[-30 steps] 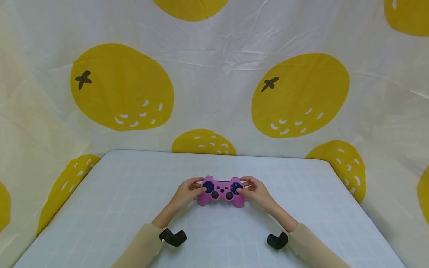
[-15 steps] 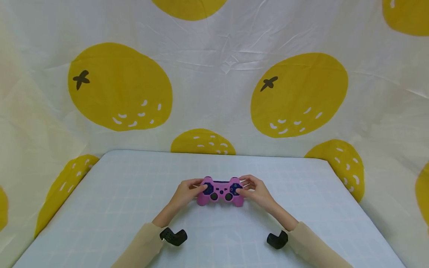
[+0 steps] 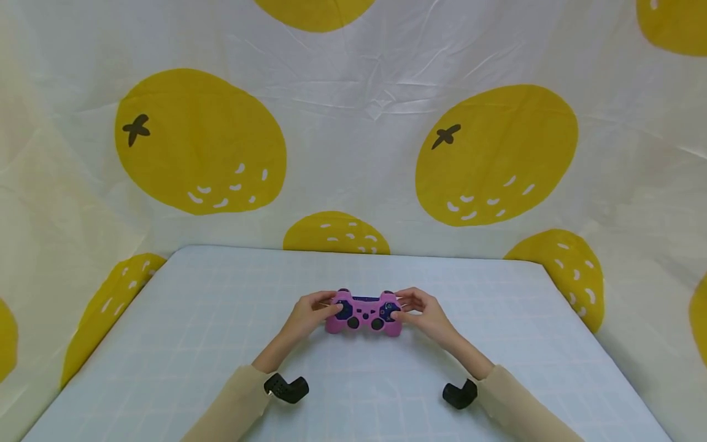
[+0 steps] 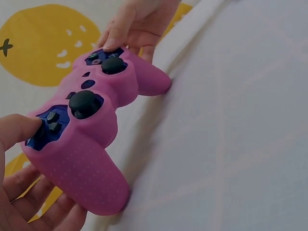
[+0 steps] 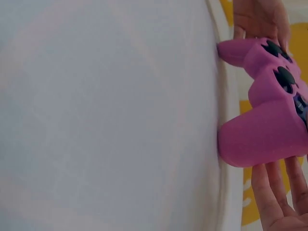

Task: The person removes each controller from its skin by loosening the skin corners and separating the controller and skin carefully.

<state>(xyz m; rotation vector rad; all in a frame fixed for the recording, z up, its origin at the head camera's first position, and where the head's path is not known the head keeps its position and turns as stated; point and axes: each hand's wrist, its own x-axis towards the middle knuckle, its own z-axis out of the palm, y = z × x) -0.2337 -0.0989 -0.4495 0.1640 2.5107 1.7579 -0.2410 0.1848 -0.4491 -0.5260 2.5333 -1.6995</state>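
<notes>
A pink game controller (image 3: 366, 307) with dark blue button panels and two black sticks faces me at the middle of the table. My left hand (image 3: 307, 314) grips its left end, the thumb on the directional pad (image 4: 50, 122) and the other fingers behind. At the opposite end, my right hand (image 3: 429, 316) holds it the same way, thumb over the right button panel. The controller stands tilted up with its handles downward. Both handle ends (image 5: 236, 147) are at the tabletop in the wrist views; whether they touch it I cannot tell.
A pale checked cloth covers the table (image 3: 353, 393). Behind it hangs a white sheet (image 3: 353, 153) printed with large yellow fruits. Black wrist cameras (image 3: 287, 388) sit at both cuffs of the beige sleeves (image 3: 234, 405).
The controller's handle ends appear slightly higher in the head view, as if it tipped a little. Both hands keep their grip, and the head view has shifted slightly.
</notes>
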